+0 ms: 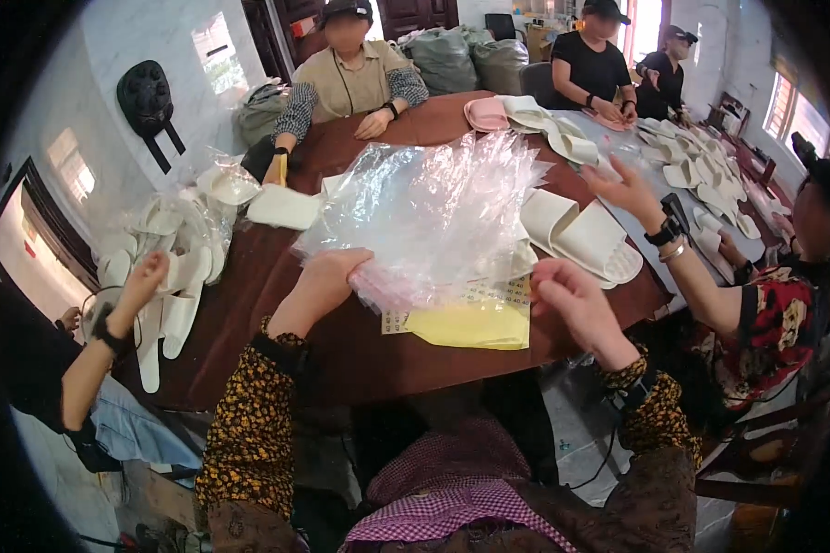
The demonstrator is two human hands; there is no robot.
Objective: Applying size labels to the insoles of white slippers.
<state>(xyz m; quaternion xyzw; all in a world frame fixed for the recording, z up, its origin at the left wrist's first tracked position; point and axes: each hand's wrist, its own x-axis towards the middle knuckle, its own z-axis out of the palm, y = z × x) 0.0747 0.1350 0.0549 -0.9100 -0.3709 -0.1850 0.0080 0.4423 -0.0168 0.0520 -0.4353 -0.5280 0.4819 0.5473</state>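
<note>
Clear plastic bags (433, 207) heaped mid-counter (341, 341), left hand (327, 276) pinching the near edge, right hand (563, 290) loosely curled at 3 o'clock, empty; slick film, likely grabbing several at once.

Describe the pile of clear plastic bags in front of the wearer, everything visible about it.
The pile of clear plastic bags is a loose, crinkled heap of thin, glossy, see-through film, fanned out toward the far side of the brown table. Its near edge lies over a yellow sheet. The left hand rests on its near left edge, fingers at the film; the right hand is at its near right corner, though contact there is unclear. White slippers lie beside it on the right.
</note>
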